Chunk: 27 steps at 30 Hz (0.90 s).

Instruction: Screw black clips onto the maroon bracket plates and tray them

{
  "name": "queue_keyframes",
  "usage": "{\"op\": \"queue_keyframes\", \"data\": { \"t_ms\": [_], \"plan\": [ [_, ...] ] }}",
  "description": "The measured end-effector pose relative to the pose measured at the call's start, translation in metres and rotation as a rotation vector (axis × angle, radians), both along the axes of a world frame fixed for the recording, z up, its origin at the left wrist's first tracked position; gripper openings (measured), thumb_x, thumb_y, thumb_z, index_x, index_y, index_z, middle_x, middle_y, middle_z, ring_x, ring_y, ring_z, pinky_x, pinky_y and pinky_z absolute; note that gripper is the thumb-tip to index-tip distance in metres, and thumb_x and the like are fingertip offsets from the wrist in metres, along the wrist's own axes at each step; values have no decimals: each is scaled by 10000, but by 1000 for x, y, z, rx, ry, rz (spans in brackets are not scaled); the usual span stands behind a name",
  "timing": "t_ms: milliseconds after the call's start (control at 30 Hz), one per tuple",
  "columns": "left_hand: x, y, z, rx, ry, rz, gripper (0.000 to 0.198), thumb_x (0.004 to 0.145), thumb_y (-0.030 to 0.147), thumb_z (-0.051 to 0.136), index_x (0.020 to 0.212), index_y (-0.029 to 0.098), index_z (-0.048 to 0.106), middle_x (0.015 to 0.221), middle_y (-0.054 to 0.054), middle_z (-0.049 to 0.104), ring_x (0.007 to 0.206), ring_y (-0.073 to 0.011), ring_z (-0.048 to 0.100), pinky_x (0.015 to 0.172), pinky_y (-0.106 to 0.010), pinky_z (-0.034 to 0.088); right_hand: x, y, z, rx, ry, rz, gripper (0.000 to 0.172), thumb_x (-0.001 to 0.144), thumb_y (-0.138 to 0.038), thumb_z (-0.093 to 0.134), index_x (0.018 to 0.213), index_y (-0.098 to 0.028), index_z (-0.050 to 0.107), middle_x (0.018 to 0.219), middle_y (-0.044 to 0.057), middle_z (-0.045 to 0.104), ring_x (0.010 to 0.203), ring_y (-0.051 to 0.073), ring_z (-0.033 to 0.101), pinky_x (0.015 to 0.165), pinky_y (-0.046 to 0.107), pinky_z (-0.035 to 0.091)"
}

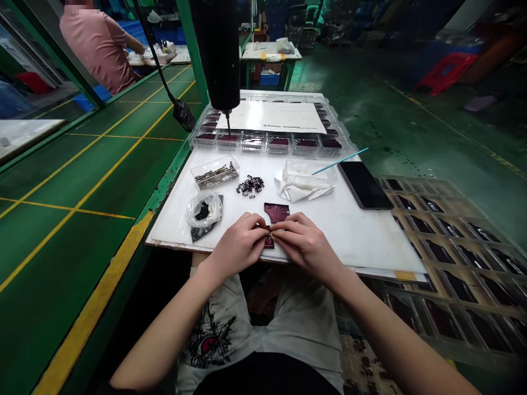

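1. Bench (349, 241): white top, directly in front of me; green line-marked surface (94, 181) runs along its left side.
2. Clear compartment tray (272, 149) at the bench's far end, dark-red pieces in its pockets; white printed sheet (280, 115) lies across it.
3. Black power driver (218, 60) hangs upright, bit pointing down, in line with the tray's left part from where I sit.
4. My left hand (242, 244) and right hand (307, 244) meet at the near edge. Fingers of both are pinched together on one small dark-red piece (269, 242), tips nearly touching.
5. Phone (364, 185), screen dark, right side of the bench.
6. Clear box (235, 167) of metal parts, left; nearer me, a plastic bag (216, 206) holding black bits.
7. Dark-red plate (276, 212) flat, just beyond my fingertips (cannot tell whether it joins the pinched piece; my fingers cover the boundary).
8. Small dark parts (250, 185), loosely heaped right of the box.
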<state>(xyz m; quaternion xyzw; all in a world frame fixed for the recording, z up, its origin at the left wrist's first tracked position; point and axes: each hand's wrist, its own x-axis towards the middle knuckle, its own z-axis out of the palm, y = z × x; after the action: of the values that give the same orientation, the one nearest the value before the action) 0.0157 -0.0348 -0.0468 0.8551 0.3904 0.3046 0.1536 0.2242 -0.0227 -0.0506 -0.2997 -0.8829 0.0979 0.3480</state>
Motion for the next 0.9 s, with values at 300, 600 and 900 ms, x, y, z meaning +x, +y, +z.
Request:
{"op": "queue_keyframes", "data": {
  "t_ms": [300, 600, 900],
  "plan": [
    [-6, 2, 6, -17, -36, 47, 157, 932, 186, 569, 1021, 170, 697, 1046, -80, 617, 974, -188, 528, 837, -342, 495, 2, 0, -1, -2, -7, 2, 131, 930, -144, 596, 997, -154, 708, 1068, 60, 714, 943, 211, 507, 812, 385, 531],
    [-5, 9, 7, -73, 31, 91, 132, 899, 216, 609, 993, 192, 699, 1009, -71, 580, 983, -204, 519, 829, -346, 485, 2, 1, -1, -4, 2, 4, 149, 927, -139, 586, 990, -170, 717, 1045, 69, 718, 933, 215, 527, 799, 388, 531],
    [0, 13, 9, -218, -8, 121, 91, 828, 159, 655, 905, 187, 695, 950, -37, 578, 961, -191, 524, 859, -349, 459, 2, 1, -2, -14, -4, 10, 142, 942, -147, 577, 966, -145, 717, 1037, 59, 715, 928, 212, 505, 790, 386, 525]
  ]
}}
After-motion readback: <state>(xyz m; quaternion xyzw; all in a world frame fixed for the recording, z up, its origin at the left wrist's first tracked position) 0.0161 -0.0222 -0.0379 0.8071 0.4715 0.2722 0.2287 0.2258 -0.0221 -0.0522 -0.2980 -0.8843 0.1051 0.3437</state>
